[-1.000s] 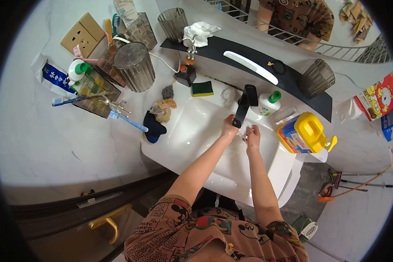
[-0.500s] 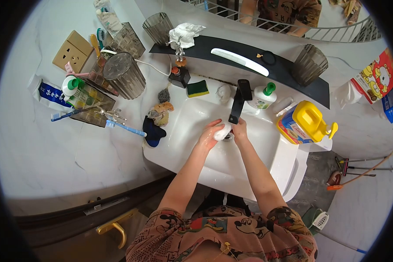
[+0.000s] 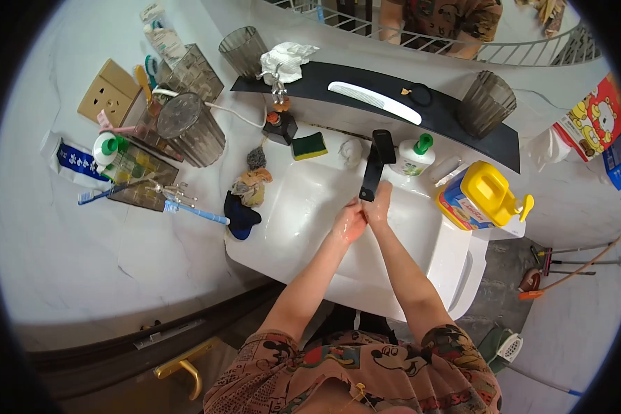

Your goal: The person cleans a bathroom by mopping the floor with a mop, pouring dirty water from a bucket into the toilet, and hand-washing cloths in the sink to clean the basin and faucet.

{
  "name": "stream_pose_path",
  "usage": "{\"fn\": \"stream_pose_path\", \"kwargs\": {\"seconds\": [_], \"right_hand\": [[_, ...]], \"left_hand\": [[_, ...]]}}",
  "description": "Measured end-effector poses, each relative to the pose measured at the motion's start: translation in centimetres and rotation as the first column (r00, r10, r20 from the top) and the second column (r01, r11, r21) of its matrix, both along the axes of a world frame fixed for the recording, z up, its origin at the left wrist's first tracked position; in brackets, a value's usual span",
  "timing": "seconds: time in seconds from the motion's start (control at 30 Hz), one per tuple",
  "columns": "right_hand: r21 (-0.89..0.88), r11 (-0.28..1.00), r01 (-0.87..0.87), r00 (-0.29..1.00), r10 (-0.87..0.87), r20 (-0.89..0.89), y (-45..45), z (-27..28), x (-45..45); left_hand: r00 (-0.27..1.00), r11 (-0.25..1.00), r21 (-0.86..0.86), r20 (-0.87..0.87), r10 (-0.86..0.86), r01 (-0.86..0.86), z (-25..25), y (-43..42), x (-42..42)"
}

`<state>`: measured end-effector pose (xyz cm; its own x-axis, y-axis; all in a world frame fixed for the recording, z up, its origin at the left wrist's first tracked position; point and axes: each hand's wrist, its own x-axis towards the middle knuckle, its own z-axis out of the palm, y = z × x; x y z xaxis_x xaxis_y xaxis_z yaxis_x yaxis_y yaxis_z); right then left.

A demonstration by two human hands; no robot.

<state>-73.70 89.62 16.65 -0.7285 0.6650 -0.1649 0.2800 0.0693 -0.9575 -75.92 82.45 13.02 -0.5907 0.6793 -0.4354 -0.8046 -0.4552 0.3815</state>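
Under the black faucet (image 3: pixel 372 172), my left hand (image 3: pixel 350 222) and my right hand (image 3: pixel 379 205) touch each other over the white sink (image 3: pixel 303 207). Wet skin shows on my left hand, its fingers curled in against my right hand. My right hand points up beside the spout with its fingers close together. Anything between the palms is hidden. Behind the faucet stand a white pump bottle with a green top (image 3: pixel 415 155) and, to its left, a crumpled white item (image 3: pixel 350 153). A green and yellow sponge (image 3: pixel 310 146) lies on the rim.
A yellow-topped jug (image 3: pixel 481 196) stands on the sink's right side. Along the back, a black shelf (image 3: pixel 303 77) holds a white comb (image 3: pixel 374 102) and ribbed cups (image 3: pixel 486 103). Toothbrush holders (image 3: pixel 141 183) are at left, near a dark blue cloth (image 3: pixel 241 216).
The white item seen in my left hand half a second ago is out of sight. My left hand has moved right against my right hand, which has turned upward beside the spout.
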Motion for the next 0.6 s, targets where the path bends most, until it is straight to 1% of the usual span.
{"fn": "stream_pose_path", "kwargs": {"seconds": [0.03,0.07,0.1,0.13,0.17,0.2,0.23,0.27,0.3,0.33,0.37,0.4,0.43,0.53,0.57,0.6], "right_hand": [[-0.047,0.999,-0.012,1.0,0.012,0.005,0.0,0.0,-0.1],[-0.093,0.995,-0.026,1.0,0.028,0.014,0.0,0.0,-0.1],[0.038,0.999,-0.015,1.0,0.015,-0.016,-0.6,-1.0,0.1],[0.171,0.985,0.008,0.999,-0.001,-0.041,-1.3,-0.5,0.3],[0.03,1.0,0.004,0.998,-0.005,0.06,-0.6,0.1,1.0],[-0.117,0.993,0.014,0.987,0.005,0.158,-0.2,1.4,1.3],[0.079,0.994,-0.07,0.997,0.068,0.025,1.4,0.2,1.3],[-0.062,0.99,-0.128,0.992,0.127,-0.025,3.3,-1.0,1.7],[-0.196,0.963,-0.186,0.981,0.173,-0.082,5.0,-0.2,2.2],[-0.32,0.915,-0.246,0.967,0.209,-0.144,6.1,1.0,2.3],[-0.326,0.909,-0.259,0.965,0.233,-0.118,6.7,2.2,2.5],[-0.335,0.903,-0.271,0.963,0.255,-0.091,7.2,3.6,2.8],[-0.344,0.896,-0.282,0.959,0.277,-0.066,7.4,4.2,3.1],[-0.233,0.934,-0.271,0.962,0.269,-0.04,8.4,4.2,3.2],[-0.181,0.943,-0.277,0.961,0.275,-0.039,8.7,3.0,3.2],[-0.252,0.929,-0.27,0.961,0.276,-0.011,9.1,2.3,3.3]], "left_hand": [[1.0,1.0,0.01,0.006,0.004,-0.004,-0.4,-0.2,-0.6],[0.999,0.996,-0.084,0.038,-0.02,0.023,-0.8,-0.7,-1.0],[0.997,0.983,-0.174,0.074,-0.038,0.051,-0.4,-1.4,-1.5],[0.992,0.962,-0.263,0.111,-0.052,0.08,0.4,-1.5,-1.8],[0.998,0.96,-0.276,-0.022,-0.055,0.046,1.1,-0.8,-1.8],[0.97,0.91,-0.405,-0.168,-0.173,0.092,2.4,-0.8,-1.8],[0.905,0.84,-0.532,-0.295,-0.306,0.111,3.6,-0.9,-2.1],[0.806,0.755,-0.647,-0.391,-0.444,0.103,4.3,-1.0,-2.1],[0.706,0.723,-0.691,-0.513,-0.488,-0.003,1.9,-0.9,-2.4],[0.591,0.681,-0.721,-0.607,-0.531,-0.128,2.4,-0.8,-2.4],[0.605,0.751,-0.66,-0.61,-0.512,-0.031,2.9,-1.0,-2.3],[0.62,0.806,-0.588,-0.608,-0.496,0.068,5.5,-1.1,-2.0],[0.641,0.79,-0.599,-0.557,-0.527,0.129,6.3,-1.1,-2.1],[0.683,0.737,-0.671,-0.5,-0.532,0.083,6.0,-1.1,-2.3],[0.688,0.699,-0.715,-0.511,-0.516,-0.007,6.0,-1.6,-2.7],[0.732,0.755,-0.653,-0.543,-0.413,-0.058,5.6,-2.4,-3.3]]}}
